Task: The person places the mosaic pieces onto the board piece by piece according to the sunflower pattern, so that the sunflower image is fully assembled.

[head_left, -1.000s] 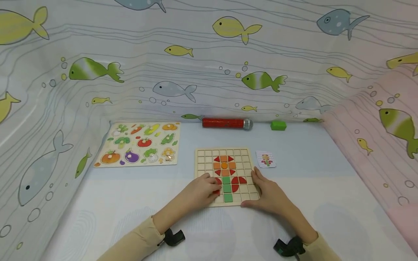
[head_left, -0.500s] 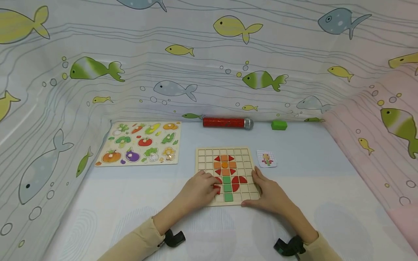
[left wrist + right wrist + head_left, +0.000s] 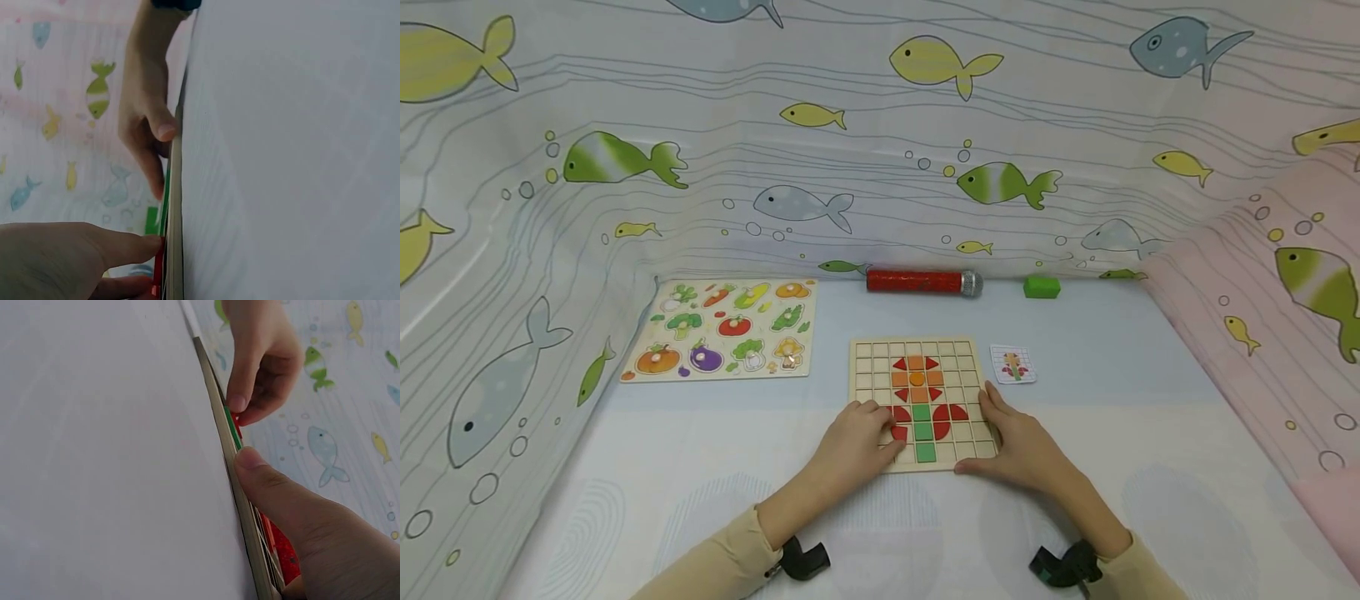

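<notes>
A square wooden grid board (image 3: 867, 351) lies before me, bearing orange, red and green flat pieces in a flower-like pattern. At its lower left, my left hand (image 3: 857, 438) has thumb and fingertips around a red quarter-circle piece (image 3: 900, 433); the fingers partly cover the red pieces there. The left wrist view shows that thumb (image 3: 147, 247) right at the red edge. My right hand (image 3: 1021, 446) holds the board's lower right corner, thumb at the front edge and fingers along the right side. A column of green squares (image 3: 922, 431) stands between the red pieces.
A small pattern card (image 3: 1012, 365) lies right of the board. Farther left is a vegetable peg puzzle (image 3: 722, 333). Along the back stand a red microphone (image 3: 917, 282) and a green block (image 3: 1041, 287), before a fish-print cloth wall (image 3: 880, 150).
My left fingers shift slightly at the lower left red pieces, with the thumb drawn lower, and more of the red shapes shows. The right hand stays on the board's corner.
</notes>
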Action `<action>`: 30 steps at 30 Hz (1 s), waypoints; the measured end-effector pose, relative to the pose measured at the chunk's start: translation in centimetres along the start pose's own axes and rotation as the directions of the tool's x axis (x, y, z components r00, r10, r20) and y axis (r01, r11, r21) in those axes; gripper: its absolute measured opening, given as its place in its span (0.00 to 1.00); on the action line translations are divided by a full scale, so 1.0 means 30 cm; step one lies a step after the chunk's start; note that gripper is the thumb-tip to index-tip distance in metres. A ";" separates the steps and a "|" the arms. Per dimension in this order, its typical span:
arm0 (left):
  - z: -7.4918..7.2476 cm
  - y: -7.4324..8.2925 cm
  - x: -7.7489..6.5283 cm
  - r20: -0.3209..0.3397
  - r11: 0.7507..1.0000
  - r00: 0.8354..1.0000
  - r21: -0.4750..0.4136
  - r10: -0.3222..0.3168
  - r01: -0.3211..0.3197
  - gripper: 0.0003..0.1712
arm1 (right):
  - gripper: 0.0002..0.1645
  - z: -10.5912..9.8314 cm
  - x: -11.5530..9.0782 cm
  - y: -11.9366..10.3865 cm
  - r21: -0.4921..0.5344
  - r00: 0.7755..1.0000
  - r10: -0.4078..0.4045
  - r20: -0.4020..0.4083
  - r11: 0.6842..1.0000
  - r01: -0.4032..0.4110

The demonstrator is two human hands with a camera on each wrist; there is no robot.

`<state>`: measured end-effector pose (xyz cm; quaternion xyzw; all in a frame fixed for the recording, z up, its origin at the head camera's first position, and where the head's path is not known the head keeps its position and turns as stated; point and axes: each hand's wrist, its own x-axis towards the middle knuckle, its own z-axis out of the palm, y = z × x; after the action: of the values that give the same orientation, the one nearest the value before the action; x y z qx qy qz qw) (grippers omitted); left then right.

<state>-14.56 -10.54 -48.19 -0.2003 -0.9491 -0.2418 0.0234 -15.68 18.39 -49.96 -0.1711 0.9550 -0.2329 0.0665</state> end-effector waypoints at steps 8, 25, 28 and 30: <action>0.001 -0.001 0.002 -0.024 1.000 1.000 -0.015 0.016 -0.017 0.11 | 0.80 -0.004 0.000 -0.006 0.001 1.000 0.004 0.009 1.000 -0.004; 0.031 0.003 -0.002 -0.074 0.989 0.996 -0.147 -0.043 0.032 0.08 | 0.80 0.001 0.003 0.002 0.006 1.000 0.006 0.012 1.000 -0.007; 0.041 0.003 -0.009 -0.090 0.975 0.994 -0.219 -0.065 0.044 0.09 | 0.80 0.001 0.003 0.001 0.005 1.000 0.007 0.016 1.000 -0.007; 0.049 0.004 -0.009 -0.103 0.973 0.993 -0.229 -0.059 0.034 0.08 | 0.80 -0.001 0.004 0.001 0.000 1.000 0.003 0.012 1.000 -0.003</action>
<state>-14.20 -9.85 -49.46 -0.1659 -0.9170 -0.3598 0.0465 -15.80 18.39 -49.97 -0.1710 0.9548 -0.2319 0.0728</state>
